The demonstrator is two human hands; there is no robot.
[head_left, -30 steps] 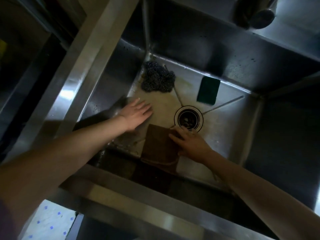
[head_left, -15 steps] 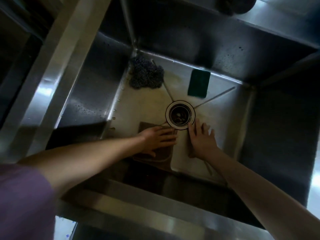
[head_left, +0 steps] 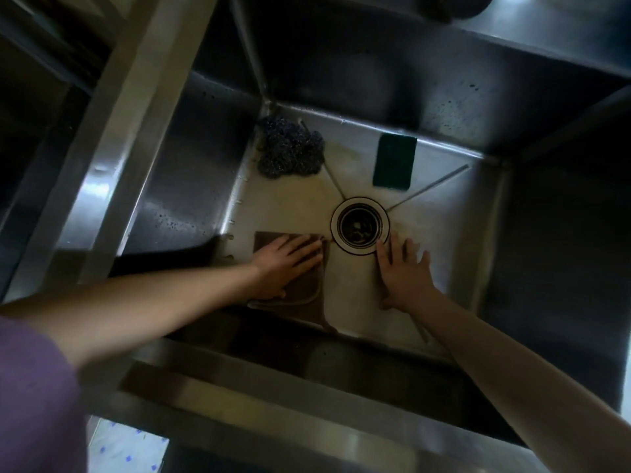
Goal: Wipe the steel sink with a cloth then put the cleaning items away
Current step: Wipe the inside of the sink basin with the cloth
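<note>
Sink point(head_left: 191, 186) floor: left hand point(head_left: 286, 264) flat on brown cloth point(head_left: 307, 295), right hand point(head_left: 404, 271) spread.

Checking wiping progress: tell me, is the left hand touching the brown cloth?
Touching. The head view shows the left hand pressed flat on the brown cloth.

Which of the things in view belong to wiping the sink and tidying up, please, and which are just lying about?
Part of the job:
- brown cloth, pressed flat under the left hand
- steel sink
- scouring pad, far left corner
- green sponge, by the back wall
- right hand, flat beside the drain

Lying about:
- dotted white sheet below the front rim
</note>
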